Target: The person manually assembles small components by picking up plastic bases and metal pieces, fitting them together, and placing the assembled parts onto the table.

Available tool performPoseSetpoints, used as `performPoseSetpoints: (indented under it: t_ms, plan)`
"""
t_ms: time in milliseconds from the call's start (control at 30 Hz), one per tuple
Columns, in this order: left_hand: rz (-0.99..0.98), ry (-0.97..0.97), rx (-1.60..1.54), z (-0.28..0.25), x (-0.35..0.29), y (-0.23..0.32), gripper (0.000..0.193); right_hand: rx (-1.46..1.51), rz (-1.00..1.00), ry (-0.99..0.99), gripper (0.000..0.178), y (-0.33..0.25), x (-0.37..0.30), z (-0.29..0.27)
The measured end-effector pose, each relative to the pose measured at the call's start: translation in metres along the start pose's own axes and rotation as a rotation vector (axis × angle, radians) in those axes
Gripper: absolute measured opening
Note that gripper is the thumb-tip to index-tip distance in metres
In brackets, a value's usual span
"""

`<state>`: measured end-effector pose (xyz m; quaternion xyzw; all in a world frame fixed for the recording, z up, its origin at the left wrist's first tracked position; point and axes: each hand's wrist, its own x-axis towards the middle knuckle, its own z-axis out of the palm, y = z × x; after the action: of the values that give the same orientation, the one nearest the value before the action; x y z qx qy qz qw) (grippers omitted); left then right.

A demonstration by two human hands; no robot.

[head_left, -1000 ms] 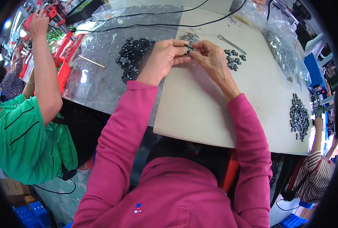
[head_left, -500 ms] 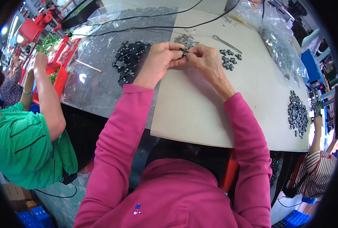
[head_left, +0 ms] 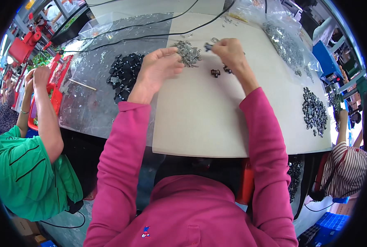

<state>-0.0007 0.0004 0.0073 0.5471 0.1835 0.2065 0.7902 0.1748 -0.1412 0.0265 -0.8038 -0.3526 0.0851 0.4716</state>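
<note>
Over the far part of the pale board, my left hand is empty, with its slightly blurred fingers apart. It hovers between a heap of small flat black pieces and a scatter of little silvery metal pieces. My right hand is closed, and a small dark part shows at its fingertips. Below that hand lie small dark assembled parts, partly hidden by it. The looped end of a metal tool peeks out behind my right fingers.
Black cables cross the back of the table. At the back right lies a clear bag of metal pieces, with a pile of dark parts nearer. A person in green works at the left beside a red basket.
My hands have parted: the left has drawn back to the left, while the right has moved to the right over the dark parts and the tool. The view has shifted slightly.
</note>
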Motion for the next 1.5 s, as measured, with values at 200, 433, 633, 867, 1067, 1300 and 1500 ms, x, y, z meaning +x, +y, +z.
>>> performPoseSetpoints:
  t_ms: [200, 433, 633, 867, 1067, 1300, 1500]
  plan:
    - [-0.004, 0.036, 0.027, -0.006, 0.004, -0.001, 0.027, -0.279, 0.108, -0.031, 0.023, 0.025, 0.025, -0.013]
    - [0.038, 0.062, 0.049, -0.009, 0.006, 0.003, 0.026, -0.296, -0.148, 0.101, 0.016, 0.027, 0.014, 0.004]
    - [0.362, 0.288, 0.663, -0.022, 0.007, 0.012, 0.018, -0.258, -0.302, -0.17, 0.018, -0.007, -0.015, 0.024]
    - [0.435, 0.449, 0.995, -0.049, 0.0, 0.035, 0.015, -0.369, -0.436, -0.171, 0.018, 0.001, -0.022, 0.035]
    - [0.359, 0.397, 1.228, -0.05, -0.005, 0.031, 0.02, -0.706, -0.429, -0.034, 0.016, -0.007, -0.04, 0.036]
    - [0.349, 0.465, 1.484, -0.03, -0.007, 0.017, 0.025, -0.29, -0.23, -0.174, 0.015, -0.028, -0.042, 0.019]
    - [0.381, 0.493, 1.521, -0.027, -0.003, 0.008, 0.023, -0.326, -0.384, -0.238, 0.013, -0.011, -0.044, 0.026]
